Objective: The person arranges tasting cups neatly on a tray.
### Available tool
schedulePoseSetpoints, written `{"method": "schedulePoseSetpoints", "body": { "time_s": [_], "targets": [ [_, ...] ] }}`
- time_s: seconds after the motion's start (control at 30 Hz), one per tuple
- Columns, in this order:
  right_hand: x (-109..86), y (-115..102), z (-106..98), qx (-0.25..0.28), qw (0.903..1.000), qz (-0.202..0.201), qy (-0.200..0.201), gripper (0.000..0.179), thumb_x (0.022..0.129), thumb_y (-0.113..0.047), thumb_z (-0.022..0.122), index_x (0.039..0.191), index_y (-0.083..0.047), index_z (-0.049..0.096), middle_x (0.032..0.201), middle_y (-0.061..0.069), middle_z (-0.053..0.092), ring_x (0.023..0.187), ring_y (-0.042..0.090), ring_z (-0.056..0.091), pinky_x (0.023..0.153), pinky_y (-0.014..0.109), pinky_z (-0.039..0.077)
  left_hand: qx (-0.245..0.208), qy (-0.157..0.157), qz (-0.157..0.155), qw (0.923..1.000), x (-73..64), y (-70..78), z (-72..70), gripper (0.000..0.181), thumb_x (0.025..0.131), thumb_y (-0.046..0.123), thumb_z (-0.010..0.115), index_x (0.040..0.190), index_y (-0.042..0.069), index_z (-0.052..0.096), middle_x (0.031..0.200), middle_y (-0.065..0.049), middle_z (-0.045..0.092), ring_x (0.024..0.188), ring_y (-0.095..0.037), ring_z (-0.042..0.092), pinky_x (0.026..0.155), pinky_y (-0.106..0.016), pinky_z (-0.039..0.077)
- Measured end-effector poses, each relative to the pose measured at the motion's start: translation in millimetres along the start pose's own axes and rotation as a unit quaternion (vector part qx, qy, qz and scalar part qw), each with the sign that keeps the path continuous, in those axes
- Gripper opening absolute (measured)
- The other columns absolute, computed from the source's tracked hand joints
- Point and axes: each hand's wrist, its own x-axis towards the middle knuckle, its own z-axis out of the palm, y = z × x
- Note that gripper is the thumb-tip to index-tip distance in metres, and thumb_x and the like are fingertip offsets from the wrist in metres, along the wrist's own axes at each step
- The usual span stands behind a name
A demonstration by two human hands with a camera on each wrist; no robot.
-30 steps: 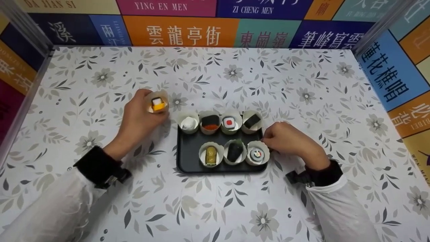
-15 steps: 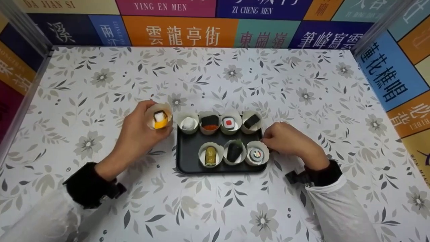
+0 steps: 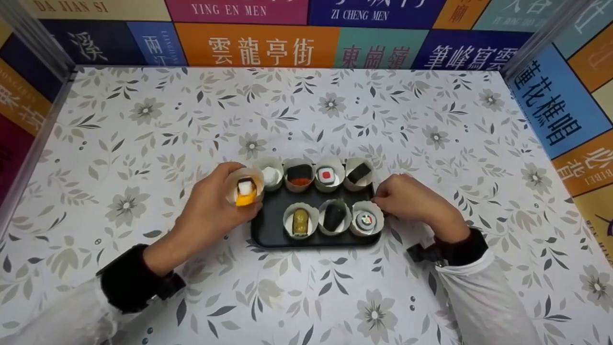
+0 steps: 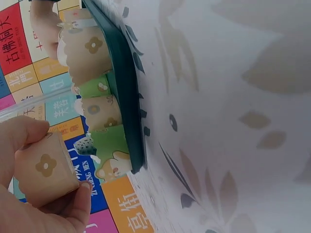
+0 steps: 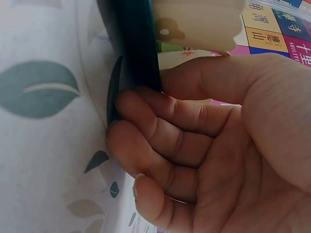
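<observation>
My left hand (image 3: pixel 208 203) grips a paper baking cup (image 4: pixel 46 170) between thumb and fingers, at the left edge of the black tray (image 3: pixel 270 215). Inside that cup sits a white-and-yellow sushi piece with a dark band (image 3: pixel 245 191). The tray's right edge is pinched by my right hand (image 3: pixel 409 203), thumb above and curled fingers below in the right wrist view. Along the tray's far side stand several cups, among them one with a white piece (image 3: pixel 272 176) and one with a red-centred roll (image 3: pixel 326 175). Nearer me, a brownish piece (image 3: pixel 300 223), a dark cone (image 3: pixel 334 218) and a round roll (image 3: pixel 367 220) each fill a cup.
A floral-patterned cloth (image 3: pixel 373 316) covers the table around the tray. Panels with large printed characters (image 3: pixel 258 45) rise at the back and along both sides. Bare tray surface shows at the front left, beside the brownish piece's cup.
My left hand has carried its cup down and to the right, from the table area left of the tray to the tray's left edge. The right hand and tray stay put.
</observation>
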Motion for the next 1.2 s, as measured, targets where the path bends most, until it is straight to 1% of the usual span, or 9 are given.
{"method": "schedulePoseSetpoints", "body": {
  "time_s": [0.1, 0.3, 0.4, 0.5, 0.6, 0.77, 0.97, 1.07, 1.2],
  "targets": [
    [0.1, 0, 0, 0.0, 1.0, -0.001, 0.0, 0.027, 0.09, -0.014, 0.062, 0.064, -0.013, 0.069, 0.054, -0.006, 0.052, 0.046, 0.012, 0.048, 0.047, 0.031, 0.039, -0.001, -0.013, -0.006, 0.9999, -2.0, 2.0, 3.3, 0.063, 0.079, 0.01, 0.088, 0.135, 0.008, 0.058, 0.125, -0.004, 0.068, 0.114, -0.023, 0.062, 0.1, -0.043, 0.048],
    [0.0, 0, 0, -0.001, 1.0, -0.008, 0.001, 0.028, 0.09, -0.013, 0.062, 0.063, -0.013, 0.068, 0.053, -0.008, 0.051, 0.047, 0.011, 0.047, 0.048, 0.031, 0.039, -0.007, -0.029, 0.009, 0.9995, -6.6, 0.1, 12.1, 0.064, 0.076, 0.006, 0.089, 0.133, 0.007, 0.061, 0.121, -0.002, 0.07, 0.11, -0.021, 0.064, 0.099, -0.043, 0.049],
    [0.0, -1, 0, -0.001, 1.0, -0.006, 0.002, 0.028, 0.09, -0.013, 0.062, 0.063, -0.013, 0.068, 0.053, -0.007, 0.051, 0.047, 0.011, 0.047, 0.048, 0.031, 0.038, -0.007, -0.041, 0.002, 0.9991, -7.8, 1.6, 15.3, 0.064, 0.075, 0.006, 0.09, 0.133, 0.008, 0.061, 0.121, -0.002, 0.07, 0.109, -0.021, 0.064, 0.098, -0.043, 0.049],
    [-0.2, 0, 0, -0.001, 1.0, -0.005, 0.003, 0.028, 0.09, -0.013, 0.062, 0.063, -0.013, 0.068, 0.053, -0.007, 0.051, 0.047, 0.012, 0.047, 0.048, 0.031, 0.038, -0.013, -0.052, 0.0, 0.9986, -7.9, 3.4, 17.9, 0.065, 0.075, 0.006, 0.09, 0.132, 0.009, 0.061, 0.122, -0.001, 0.069, 0.11, -0.021, 0.064, 0.099, -0.043, 0.049],
    [-0.2, 0, 0, 0.0, 1.0, -0.003, 0.001, 0.027, 0.09, -0.014, 0.063, 0.064, -0.013, 0.069, 0.054, -0.007, 0.052, 0.047, 0.012, 0.047, 0.047, 0.032, 0.039, -0.015, -0.06, 0.006, 0.9981, -7.9, 2.4, 21.3, 0.065, 0.074, 0.003, 0.089, 0.133, 0.007, 0.06, 0.123, -0.002, 0.069, 0.111, -0.021, 0.064, 0.101, -0.043, 0.049],
    [0.1, -1, 1, 0.0, 1.0, 0.001, -0.002, 0.027, 0.091, -0.015, 0.063, 0.066, -0.014, 0.07, 0.055, -0.006, 0.054, 0.047, 0.013, 0.049, 0.047, 0.032, 0.04, -0.004, -0.073, 0.007, 0.9973, -10.2, -2.6, 26.6, 0.067, 0.074, 0.002, 0.089, 0.134, 0.006, 0.059, 0.122, -0.004, 0.069, 0.109, -0.022, 0.064, 0.099, -0.042, 0.05],
    [-0.6, -1, 0, -0.003, 1.0, -0.002, -0.002, 0.027, 0.091, -0.015, 0.063, 0.065, -0.014, 0.069, 0.055, -0.006, 0.054, 0.048, 0.013, 0.049, 0.048, 0.032, 0.04, 0.028, -0.093, 0.009, 0.9952, -11.1, -6.8, 31.6, 0.064, 0.075, 0.005, 0.09, 0.13, 0.007, 0.058, 0.119, -0.007, 0.069, 0.106, -0.025, 0.064, 0.095, -0.045, 0.051],
    [-0.7, 0, 0, -0.006, 1.0, -0.005, 0.0, 0.026, 0.09, -0.015, 0.063, 0.065, -0.014, 0.069, 0.056, -0.007, 0.053, 0.049, 0.013, 0.049, 0.049, 0.032, 0.04, 0.027, -0.105, 0.008, 0.9941, -10.6, -8.4, 33.2, 0.063, 0.075, 0.003, 0.089, 0.129, 0.007, 0.057, 0.119, -0.006, 0.068, 0.108, -0.025, 0.063, 0.097, -0.044, 0.05],
    [-0.4, 0, 0, -0.009, 1.0, -0.003, 0.001, 0.027, 0.089, -0.015, 0.062, 0.063, -0.014, 0.068, 0.054, -0.007, 0.052, 0.047, 0.012, 0.048, 0.048, 0.031, 0.039, 0.026, -0.114, 0.017, 0.993, -10.1, -10.8, 34.6, 0.062, 0.075, 0.001, 0.088, 0.128, 0.006, 0.056, 0.118, -0.006, 0.068, 0.107, -0.024, 0.063, 0.097, -0.044, 0.05]
  ]
}}
